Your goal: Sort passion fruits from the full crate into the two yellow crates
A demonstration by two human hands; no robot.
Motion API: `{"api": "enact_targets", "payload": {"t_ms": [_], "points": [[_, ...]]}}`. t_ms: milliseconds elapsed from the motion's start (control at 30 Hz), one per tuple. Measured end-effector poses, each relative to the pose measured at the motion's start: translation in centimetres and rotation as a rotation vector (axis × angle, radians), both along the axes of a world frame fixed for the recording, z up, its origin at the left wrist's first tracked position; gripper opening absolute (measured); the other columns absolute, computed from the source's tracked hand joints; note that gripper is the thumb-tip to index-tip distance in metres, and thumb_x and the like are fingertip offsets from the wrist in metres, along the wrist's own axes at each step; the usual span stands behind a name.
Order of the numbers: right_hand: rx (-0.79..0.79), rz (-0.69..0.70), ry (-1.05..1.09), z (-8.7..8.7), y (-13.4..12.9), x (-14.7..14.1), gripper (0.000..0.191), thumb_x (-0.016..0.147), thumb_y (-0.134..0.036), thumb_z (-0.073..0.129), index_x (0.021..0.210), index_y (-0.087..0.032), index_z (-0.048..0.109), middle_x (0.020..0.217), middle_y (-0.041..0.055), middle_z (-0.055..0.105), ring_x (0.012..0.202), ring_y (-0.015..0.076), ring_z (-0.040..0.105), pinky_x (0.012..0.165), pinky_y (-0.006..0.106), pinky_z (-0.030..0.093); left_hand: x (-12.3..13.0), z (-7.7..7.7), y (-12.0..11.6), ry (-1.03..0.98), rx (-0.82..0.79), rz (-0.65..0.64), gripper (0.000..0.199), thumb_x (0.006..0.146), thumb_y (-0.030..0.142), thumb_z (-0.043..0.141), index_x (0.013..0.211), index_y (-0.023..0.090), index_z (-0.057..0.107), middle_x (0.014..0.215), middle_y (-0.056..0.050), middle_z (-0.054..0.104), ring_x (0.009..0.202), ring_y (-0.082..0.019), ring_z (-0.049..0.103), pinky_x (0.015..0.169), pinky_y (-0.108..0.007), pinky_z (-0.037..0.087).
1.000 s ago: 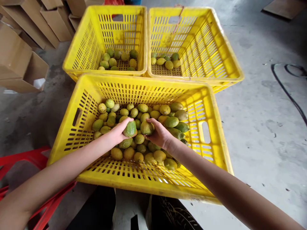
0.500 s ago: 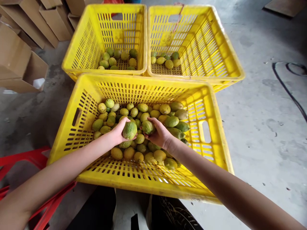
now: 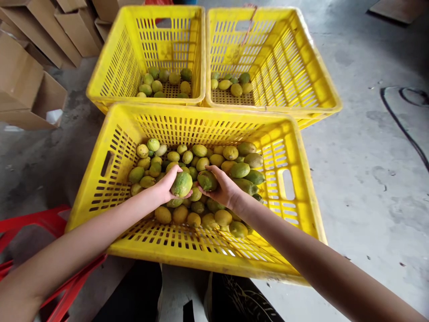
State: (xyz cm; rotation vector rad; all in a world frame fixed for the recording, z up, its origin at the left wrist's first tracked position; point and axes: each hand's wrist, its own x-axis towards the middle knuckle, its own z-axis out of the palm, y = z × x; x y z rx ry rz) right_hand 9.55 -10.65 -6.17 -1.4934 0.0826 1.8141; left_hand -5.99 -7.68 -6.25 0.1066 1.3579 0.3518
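Observation:
My left hand [image 3: 165,187] holds a mottled green-yellow lemon [image 3: 181,184], its thumb on top and fingertips showing beneath. Just to the right, my right hand [image 3: 224,188] grips a darker green lemon [image 3: 207,180]. A small gap separates the two fruits. Both hands are inside the near yellow crate [image 3: 201,264], above many green and yellow lemons [image 3: 223,218] spread over its bottom. The fingers under each held fruit are partly hidden.
Behind the near crate stand a left yellow crate [image 3: 117,99] and a right yellow crate [image 3: 275,108], each with some lemons inside. Cardboard boxes [image 3: 20,80] lie at upper left. A red stool [image 3: 43,221] is at lower left, a black cable [image 3: 402,127] at right.
Both held lemons have turned slightly in my hands, showing different sides. The hands have barely shifted, and the crates and other lemons are unchanged.

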Motion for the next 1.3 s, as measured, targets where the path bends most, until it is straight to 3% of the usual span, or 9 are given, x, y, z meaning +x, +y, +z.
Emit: {"api": "enact_targets", "payload": {"t_ms": [167, 333, 433, 567, 667, 867, 1067, 1300], "points": [[-0.067, 0.014, 0.035, 0.2, -0.1, 0.0, 0.004, 0.093, -0.021, 0.058, 0.09, -0.021, 0.055, 0.081, 0.002, 0.063, 0.074, 0.0152, 0.063, 0.062, 0.026, 0.061, -0.1, 0.3, 0.1, 0.029, 0.036, -0.004, 0.025, 0.099, 0.033, 0.047, 0.087, 0.015, 0.059, 0.068, -0.008, 0.065, 0.057, -0.021, 0.066, 0.057, -0.036, 0.062], [-0.139, 0.038, 0.085, 0.3, -0.1, 0.2, 0.009, 0.095, -0.029, 0.05, 0.093, -0.02, 0.053, 0.076, 0.0046, 0.06, 0.071, 0.0178, 0.063, 0.058, 0.028, 0.059, 0.1, 0.2, -0.1, 0.037, 0.083, -0.048, 0.015, 0.091, 0.029, 0.07, 0.093, 0.015, 0.065, 0.08, -0.006, 0.071, 0.069, -0.019, 0.07, 0.075, -0.043, 0.065], [-0.128, 0.052, 0.065, 0.2, 0.0, 0.2, 0.011, 0.095, -0.029, 0.048, 0.091, -0.021, 0.053, 0.078, 0.0045, 0.061, 0.072, 0.0168, 0.064, 0.06, 0.026, 0.058, 0.3, 0.2, -0.2, 0.012, 0.142, -0.086, 0.009, 0.088, 0.02, 0.073, 0.091, 0.016, 0.066, 0.081, -0.005, 0.071, 0.072, -0.017, 0.07, 0.079, -0.039, 0.065], [-0.112, 0.056, 0.037, 0.3, 0.0, 0.2, 0.014, 0.097, -0.029, 0.046, 0.088, -0.02, 0.053, 0.075, 0.0042, 0.061, 0.072, 0.0159, 0.064, 0.057, 0.022, 0.054, 0.3, 0.4, -0.2, 0.025, 0.14, -0.063, 0.008, 0.09, 0.019, 0.067, 0.085, 0.016, 0.062, 0.074, -0.002, 0.066, 0.067, -0.015, 0.066, 0.074, -0.033, 0.064], [-0.102, 0.048, 0.027, 0.2, 0.0, 0.2, 0.012, 0.097, -0.029, 0.051, 0.09, -0.02, 0.055, 0.072, 0.0024, 0.06, 0.069, 0.0154, 0.061, 0.052, 0.021, 0.052, 0.1, 0.4, -0.1, 0.049, 0.094, -0.006, 0.011, 0.09, 0.023, 0.066, 0.085, 0.016, 0.059, 0.073, -0.002, 0.065, 0.067, -0.015, 0.066, 0.072, -0.033, 0.064], [-0.063, 0.036, 0.011, 0.5, -0.1, 0.0, 0.008, 0.092, -0.027, 0.064, 0.092, -0.022, 0.058, 0.079, 0.0, 0.066, 0.069, 0.0139, 0.062, 0.055, 0.022, 0.054, 0.1, 0.4, -0.1, 0.025, 0.038, -0.025, 0.013, 0.093, 0.029, 0.064, 0.089, 0.018, 0.058, 0.074, -0.003, 0.066, 0.066, -0.019, 0.068, 0.067, -0.037, 0.065], [-0.085, 0.08, -0.014, 0.2, -0.2, 0.2, 0.011, 0.091, -0.026, 0.064, 0.087, -0.021, 0.056, 0.073, 0.0007, 0.062, 0.062, 0.0137, 0.06, 0.051, 0.021, 0.051, 0.1, 0.3, 0.0, 0.043, -0.049, -0.058, 0.019, 0.1, 0.032, 0.053, 0.102, 0.014, 0.06, 0.08, -0.01, 0.07, 0.063, -0.02, 0.069, 0.055, -0.033, 0.062], [-0.111, 0.105, 0.011, -0.5, -0.3, 0.3, 0.009, 0.091, -0.025, 0.061, 0.088, -0.02, 0.055, 0.072, 0.0012, 0.06, 0.058, 0.0135, 0.058, 0.053, 0.024, 0.053, -0.1, -0.3, 0.1, -0.021, -0.112, 0.06, 0.028, 0.104, 0.033, 0.043, 0.11, 0.012, 0.062, 0.086, -0.013, 0.07, 0.064, -0.022, 0.07, 0.056, -0.033, 0.062]]}}
